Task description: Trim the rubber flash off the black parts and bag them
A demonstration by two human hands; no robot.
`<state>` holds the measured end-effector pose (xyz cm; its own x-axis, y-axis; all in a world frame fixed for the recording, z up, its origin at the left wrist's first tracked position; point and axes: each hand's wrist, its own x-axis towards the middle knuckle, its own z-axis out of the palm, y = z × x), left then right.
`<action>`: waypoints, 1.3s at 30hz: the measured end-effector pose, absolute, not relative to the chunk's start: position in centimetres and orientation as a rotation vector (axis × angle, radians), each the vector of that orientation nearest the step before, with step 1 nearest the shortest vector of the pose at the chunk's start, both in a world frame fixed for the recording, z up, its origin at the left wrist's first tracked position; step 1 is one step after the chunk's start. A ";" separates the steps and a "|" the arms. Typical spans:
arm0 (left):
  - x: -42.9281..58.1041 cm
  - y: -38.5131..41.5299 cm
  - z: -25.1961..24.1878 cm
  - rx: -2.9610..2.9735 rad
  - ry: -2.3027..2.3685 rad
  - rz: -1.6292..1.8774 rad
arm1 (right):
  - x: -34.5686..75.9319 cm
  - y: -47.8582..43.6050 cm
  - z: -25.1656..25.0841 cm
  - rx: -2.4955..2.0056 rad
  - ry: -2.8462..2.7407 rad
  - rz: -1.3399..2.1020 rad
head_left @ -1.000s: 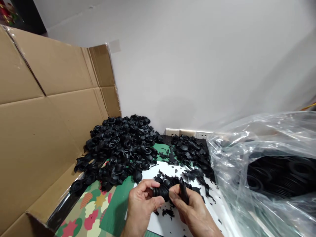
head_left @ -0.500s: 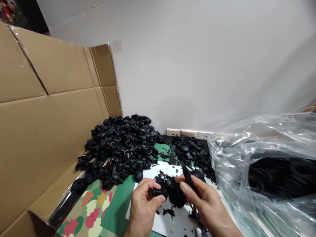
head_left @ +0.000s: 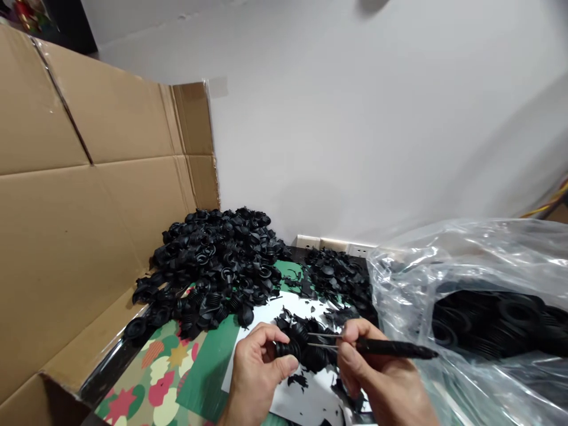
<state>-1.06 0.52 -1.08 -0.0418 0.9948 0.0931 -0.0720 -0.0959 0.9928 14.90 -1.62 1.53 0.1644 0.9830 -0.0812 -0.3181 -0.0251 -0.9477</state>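
Two-pronged tool (head_left: 390, 348) beside a ribbed black part (head_left: 287, 349)

At the lower centre of the frame, the left hand (head_left: 258, 368) pinched the ribbed black part between thumb and fingers above a white sheet (head_left: 284, 403). To its right, the right hand (head_left: 377, 374) grasped the two-pronged tool, its prongs pointing left and their tips just beside the part. A large pile of black pieces (head_left: 217, 260) lay left of centre; a clear plastic bag (head_left: 399, 296) holding black rings (head_left: 497, 319) filled the lower right.

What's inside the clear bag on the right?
The bag holds black parts, some ring-shaped. Whatever lies beneath the topmost ones is covered and can't be seen.
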 end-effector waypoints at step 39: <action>-0.1 -2.0 0.8 1.017 1.067 1.171 | 17.6 -1.4 0.9 -1.254 -1.296 0.124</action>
